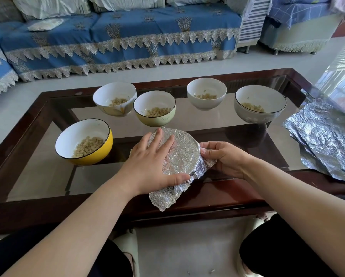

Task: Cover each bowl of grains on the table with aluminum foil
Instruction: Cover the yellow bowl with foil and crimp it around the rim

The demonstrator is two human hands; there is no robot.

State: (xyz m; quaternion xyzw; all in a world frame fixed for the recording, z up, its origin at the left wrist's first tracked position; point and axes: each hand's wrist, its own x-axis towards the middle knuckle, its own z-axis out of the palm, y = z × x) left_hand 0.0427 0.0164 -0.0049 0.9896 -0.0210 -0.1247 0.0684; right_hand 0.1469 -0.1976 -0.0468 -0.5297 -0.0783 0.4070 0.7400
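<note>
I see the foil-covered bowl [179,150] near the front edge of the glass-topped table [223,188], its foil sheet [165,198] pulled flat over the rim with a loose corner hanging toward me. My left hand [153,160] lies flat on the cover, fingers spread, thumb pressing the near rim. My right hand [225,156] pinches the foil against the bowl's right side. Five uncovered bowls hold grains: a yellow bowl [91,152] to the left, and farther off a white flowered bowl [115,100], green bowl [155,114], white bowl [206,98] and grey bowl [259,110]. A stack of spare foil sheets [325,140] sits at the right.
</note>
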